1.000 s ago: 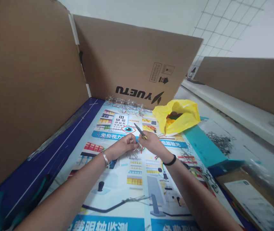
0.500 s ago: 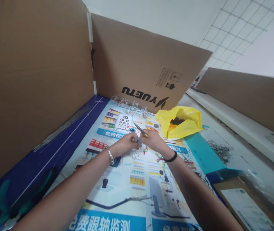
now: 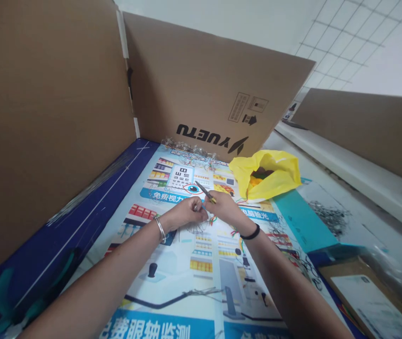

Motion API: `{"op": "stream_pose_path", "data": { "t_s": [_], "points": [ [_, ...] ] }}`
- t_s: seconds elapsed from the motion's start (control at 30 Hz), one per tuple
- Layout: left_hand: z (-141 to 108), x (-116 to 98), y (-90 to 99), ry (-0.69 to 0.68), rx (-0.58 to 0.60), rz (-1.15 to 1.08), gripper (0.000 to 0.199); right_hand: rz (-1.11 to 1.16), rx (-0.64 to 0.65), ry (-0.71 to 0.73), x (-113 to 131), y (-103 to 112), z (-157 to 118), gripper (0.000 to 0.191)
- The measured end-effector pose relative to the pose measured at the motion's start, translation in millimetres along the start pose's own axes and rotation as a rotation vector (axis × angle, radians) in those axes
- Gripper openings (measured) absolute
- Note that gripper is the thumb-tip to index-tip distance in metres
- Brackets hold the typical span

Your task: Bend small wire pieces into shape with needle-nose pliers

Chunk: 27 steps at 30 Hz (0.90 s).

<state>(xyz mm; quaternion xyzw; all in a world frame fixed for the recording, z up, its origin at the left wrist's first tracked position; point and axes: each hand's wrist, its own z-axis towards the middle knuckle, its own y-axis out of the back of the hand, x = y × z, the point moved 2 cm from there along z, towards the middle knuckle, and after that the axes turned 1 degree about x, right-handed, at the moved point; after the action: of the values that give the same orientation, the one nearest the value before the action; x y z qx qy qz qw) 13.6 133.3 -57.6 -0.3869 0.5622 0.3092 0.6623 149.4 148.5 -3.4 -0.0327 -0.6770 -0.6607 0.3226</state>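
My right hand [image 3: 226, 207] is closed around a slim pointed tool [image 3: 204, 190] with a dark tip and a yellowish part by the fingers; the tip points up and left. Close beside it, my left hand [image 3: 187, 212] is closed in a pinch. What lies between its fingertips is too small to make out. Thin wires [image 3: 197, 227] show just under the left hand, and red and green strands [image 3: 213, 220] lie between the hands. Both hands are over a printed poster sheet [image 3: 187, 249].
A yellow plastic bag [image 3: 278, 179] gapes at the right. Tangled thin wire [image 3: 194, 153] lies at the back by the cardboard wall [image 3: 201, 84]. Dark metal bits [image 3: 330, 219] lie right of a teal strip [image 3: 301, 221]. Teal-handled tools [image 3: 1, 296] are at lower left.
The view has shifted slightly. My hands stay close together, with the tool still in my right hand and almost no movement between them.
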Motion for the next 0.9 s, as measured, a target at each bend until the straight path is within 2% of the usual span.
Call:
{"op": "stream_pose_path", "data": {
  "t_s": [0.27, 0.57, 0.9],
  "points": [
    [-1, -2, -1.6, 0.004, 0.049, -0.063, 0.032, 0.041, 0.0, -0.021, -1, -2, -2, 0.008],
    [1, 0, 3.1, 0.04, -0.048, 0.131, 0.027, 0.205, -0.004, -0.097, -5, -7, -10, 0.009],
    [2, 4, 1.4, 0.086, -0.112, 0.031, 0.028, 0.263, -0.052, -0.107, -9, -20, -13, 0.005]
  ]
}}
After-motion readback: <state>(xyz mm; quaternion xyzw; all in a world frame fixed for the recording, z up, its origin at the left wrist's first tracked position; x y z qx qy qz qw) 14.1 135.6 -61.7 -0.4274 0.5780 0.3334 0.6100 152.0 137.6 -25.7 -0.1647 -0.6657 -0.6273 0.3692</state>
